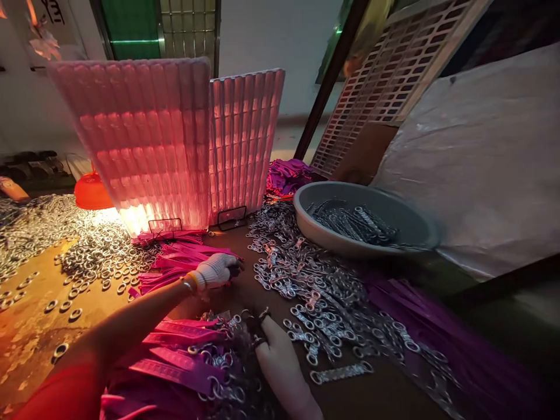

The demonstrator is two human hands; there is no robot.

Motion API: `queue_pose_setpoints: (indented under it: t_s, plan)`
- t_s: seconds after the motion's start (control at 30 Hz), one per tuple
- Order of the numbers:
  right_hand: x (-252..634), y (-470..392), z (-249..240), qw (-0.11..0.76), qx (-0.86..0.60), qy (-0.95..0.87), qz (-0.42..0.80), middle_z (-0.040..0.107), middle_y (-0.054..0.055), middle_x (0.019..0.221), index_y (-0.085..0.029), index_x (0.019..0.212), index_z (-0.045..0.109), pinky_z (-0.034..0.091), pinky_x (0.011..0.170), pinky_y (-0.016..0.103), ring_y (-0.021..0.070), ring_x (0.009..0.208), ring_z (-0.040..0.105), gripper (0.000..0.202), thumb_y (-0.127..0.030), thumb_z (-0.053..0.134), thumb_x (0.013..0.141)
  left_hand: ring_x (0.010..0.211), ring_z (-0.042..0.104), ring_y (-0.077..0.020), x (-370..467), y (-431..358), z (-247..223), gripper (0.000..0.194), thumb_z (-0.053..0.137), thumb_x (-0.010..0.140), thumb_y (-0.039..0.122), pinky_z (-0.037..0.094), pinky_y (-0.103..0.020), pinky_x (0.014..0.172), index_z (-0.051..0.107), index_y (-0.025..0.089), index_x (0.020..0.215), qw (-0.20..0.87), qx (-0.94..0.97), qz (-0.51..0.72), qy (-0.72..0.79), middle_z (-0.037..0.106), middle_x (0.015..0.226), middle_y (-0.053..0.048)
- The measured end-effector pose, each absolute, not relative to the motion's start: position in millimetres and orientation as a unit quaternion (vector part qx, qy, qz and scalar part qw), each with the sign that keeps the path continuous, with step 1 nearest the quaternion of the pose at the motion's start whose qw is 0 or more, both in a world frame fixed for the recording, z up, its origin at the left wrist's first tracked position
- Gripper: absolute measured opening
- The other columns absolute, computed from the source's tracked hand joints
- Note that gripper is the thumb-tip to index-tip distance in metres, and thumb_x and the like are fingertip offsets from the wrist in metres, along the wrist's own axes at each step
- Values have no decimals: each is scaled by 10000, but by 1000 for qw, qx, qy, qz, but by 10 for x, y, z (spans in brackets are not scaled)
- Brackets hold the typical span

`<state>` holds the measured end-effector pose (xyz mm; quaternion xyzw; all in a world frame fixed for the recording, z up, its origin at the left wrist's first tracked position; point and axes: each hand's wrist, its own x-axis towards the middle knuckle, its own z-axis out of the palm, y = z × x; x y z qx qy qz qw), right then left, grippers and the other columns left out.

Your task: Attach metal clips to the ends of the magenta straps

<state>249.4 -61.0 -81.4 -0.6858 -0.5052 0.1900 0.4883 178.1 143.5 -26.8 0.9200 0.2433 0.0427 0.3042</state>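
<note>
Magenta flat straps (174,262) near the textured, white-gloved left hand (215,270)

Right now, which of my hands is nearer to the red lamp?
Left. Your gloved left hand is to the right of the red lamp and closer to you than it; your right hand is farther right and closer to you again.

left sleeve (61,385): red, bottom left;
left forearm (142,321): bare, slanting up and rightward;
left wrist (187,284): slim band, yellowish glove cuff (195,280);
left hand (216,270): white knit glove, fingers bent, tips shadowed; grip unclear;
right hand (276,350): lower, nearer, digits pointing up-left, dark bands on them; grip unclear
</note>
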Motion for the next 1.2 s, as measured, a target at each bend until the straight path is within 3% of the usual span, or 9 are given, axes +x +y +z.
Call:
queue_pose_setpoints:
  t_s: [0.13, 0.27, 0.4, 0.57, 0.63, 0.73, 0.87, 1.07, 1.2]
  plan:
    - [2394, -541, -495, 450, -678, -568, 121, 694, 72, 892, -189, 897, 648, 464, 762, 299, 207, 839, 616, 329, -63, 395, 729, 393, 390, -70, 1218, 1043, -46, 353, 489, 922, 451, 305, -197, 391, 621, 125, 900, 541, 794, 69, 269, 507, 559, 26]
    - [2226, -522, -274, 301, -729, -614, 11, 676, 85, 831, -185, 810, 646, 378, 693, 316, 214, 765, 566, 298, -31, 458, 636, 342, 327, -52, 831, 683, 23, 413, 610, 814, 556, 223, -183, 337, 532, 160, 727, 674, 660, 102, 315, 424, 488, 60]
    - [2057, -575, -215, 185, -718, -665, -93, 639, 107, 780, -181, 691, 619, 282, 640, 350, 211, 703, 503, 182, -30, 532, 641, 361, 342, -60, 694, 470, 30, 418, 563, 840, 541, 249, -185, 358, 481, 173, 660, 627, 691, 113, 341, 423, 480, 53]
    - [1990, -679, -354, 181, -680, -689, -172, 611, 98, 745, -185, 680, 614, 251, 637, 361, 216, 695, 474, 199, -25, 516, 746, 513, 437, -95, 588, 353, -69, 222, 513, 852, 284, 321, -201, 486, 539, 157, 671, 458, 837, 104, 279, 529, 575, 10]
    - [1968, -701, -401, 174, -695, -679, -157, 622, 99, 759, -181, 693, 620, 268, 639, 357, 218, 696, 484, 196, -22, 513, 732, 623, 499, -123, 540, 310, -168, 104, 556, 788, 209, 379, -213, 576, 591, 155, 707, 426, 859, 130, 253, 603, 676, -11]
    - [1910, -723, -366, 165, -730, -658, -84, 658, 105, 854, -164, 792, 651, 332, 684, 338, 228, 766, 541, 224, -21, 514, 688, 722, 561, -162, 464, 255, -306, 121, 549, 788, 210, 442, -243, 673, 653, 153, 809, 506, 809, 146, 260, 649, 764, -36]
    - [1842, -736, -161, 120, -735, -667, 15, 683, 136, 1002, -140, 908, 663, 383, 739, 323, 248, 881, 609, 281, -30, 514, 697, 625, 515, -139, 359, 234, -356, 202, 478, 832, 216, 406, -237, 605, 658, 130, 798, 545, 762, 170, 307, 622, 689, -35]
    - [1824, -747, -92, 74, -721, -684, 82, 725, 126, 874, -138, 949, 661, 376, 650, 304, 237, 793, 661, 262, -56, 517, 745, 670, 531, -144, 271, 227, -311, 190, 490, 813, 181, 391, -242, 635, 669, 137, 768, 449, 832, 144, 294, 678, 740, -40]
    - [1813, -750, -226, 30, -678, -731, 69, 725, 145, 842, -112, 973, 659, 361, 612, 301, 242, 757, 670, 246, -68, 512, 781, 651, 473, -121, 279, 201, -351, 186, 450, 794, 135, 346, -224, 602, 606, 138, 694, 444, 842, 124, 279, 614, 685, -6]
